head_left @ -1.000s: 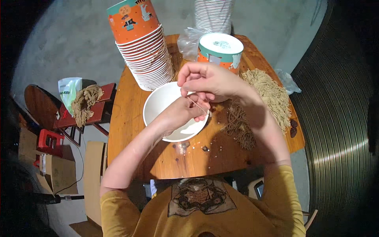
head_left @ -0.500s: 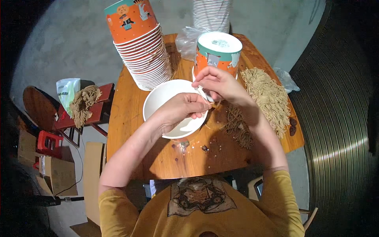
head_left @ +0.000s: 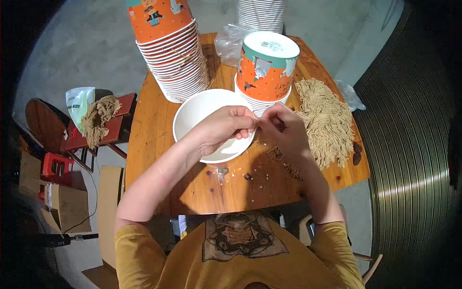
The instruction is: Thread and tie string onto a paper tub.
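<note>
A white-lined paper bucket [head_left: 190,113] lies with its open mouth facing me. Over the right part of that mouth, my left hand [head_left: 231,124] is closed in a pinch between thumb and forefinger. Just beyond the bucket's right rim, my right hand [head_left: 286,127] is also pinched, its fingertips almost meeting the left ones. Whatever the fingertips hold is too small and hidden to make out. Behind the right hand stands an upside-down stack of orange and green buckets [head_left: 263,77]. A small bunch of brown cords [head_left: 285,161] lies below the right wrist, partly covered by the forearm.
A tall nested bucket stack [head_left: 175,67] with cords along its side stands far left. Another white stack [head_left: 261,14] rises behind. Beige cords [head_left: 327,123] are heaped at the right. Small white bits [head_left: 252,180] dot the wooden table [head_left: 211,195]. A red stool [head_left: 108,127] is left.
My right hand has come down from the upside-down stack to meet the left fingertips. My left hand stays over the bucket mouth. The whole view has shifted slightly.
</note>
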`<state>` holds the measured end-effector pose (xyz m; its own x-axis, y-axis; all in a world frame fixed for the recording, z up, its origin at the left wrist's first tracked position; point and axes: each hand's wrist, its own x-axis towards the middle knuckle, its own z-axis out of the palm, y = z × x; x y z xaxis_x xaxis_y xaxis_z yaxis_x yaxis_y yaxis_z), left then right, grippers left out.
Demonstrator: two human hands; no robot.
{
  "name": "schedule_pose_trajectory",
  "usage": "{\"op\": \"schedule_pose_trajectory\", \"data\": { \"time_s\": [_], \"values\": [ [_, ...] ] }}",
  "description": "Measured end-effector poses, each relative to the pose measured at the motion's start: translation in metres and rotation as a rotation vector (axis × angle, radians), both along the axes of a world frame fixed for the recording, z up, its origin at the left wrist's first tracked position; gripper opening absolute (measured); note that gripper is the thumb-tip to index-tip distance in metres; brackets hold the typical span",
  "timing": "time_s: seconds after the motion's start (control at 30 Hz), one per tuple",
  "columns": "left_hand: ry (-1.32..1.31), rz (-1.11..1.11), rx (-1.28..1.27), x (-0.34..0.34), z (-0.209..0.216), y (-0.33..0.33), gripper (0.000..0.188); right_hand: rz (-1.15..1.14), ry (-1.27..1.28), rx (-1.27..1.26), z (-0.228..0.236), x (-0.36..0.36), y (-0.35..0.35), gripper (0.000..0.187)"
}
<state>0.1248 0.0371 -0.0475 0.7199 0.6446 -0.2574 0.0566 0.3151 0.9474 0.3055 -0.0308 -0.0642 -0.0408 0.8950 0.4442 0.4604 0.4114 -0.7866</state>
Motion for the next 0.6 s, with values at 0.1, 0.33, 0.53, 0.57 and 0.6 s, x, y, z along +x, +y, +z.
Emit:
{"op": "schedule_pose_trajectory", "data": {
  "time_s": [0.1,0.33,0.53,0.57,0.6],
  "values": [
    [-0.031,0.007,-0.168,-0.002,0.005,-0.001,0.006,-0.06,0.044,-0.007,-0.008,-0.013,-0.005,0.012],
    [-0.133,0.062,-0.491,-0.002,0.005,-0.002,0.003,-0.133,0.177,0.05,-0.018,-0.032,-0.02,0.014],
    [-0.135,0.029,-0.463,-0.002,0.007,-0.005,0.009,-0.202,-0.099,0.307,-0.022,-0.033,-0.021,0.016],
    [-0.145,0.025,-0.467,-0.003,0.006,-0.005,0.014,-0.215,-0.164,0.364,-0.024,-0.033,-0.02,0.017],
    [-0.145,0.027,-0.467,-0.003,0.005,-0.005,0.014,-0.212,-0.163,0.364,-0.024,-0.033,-0.02,0.017]
  ]
}}
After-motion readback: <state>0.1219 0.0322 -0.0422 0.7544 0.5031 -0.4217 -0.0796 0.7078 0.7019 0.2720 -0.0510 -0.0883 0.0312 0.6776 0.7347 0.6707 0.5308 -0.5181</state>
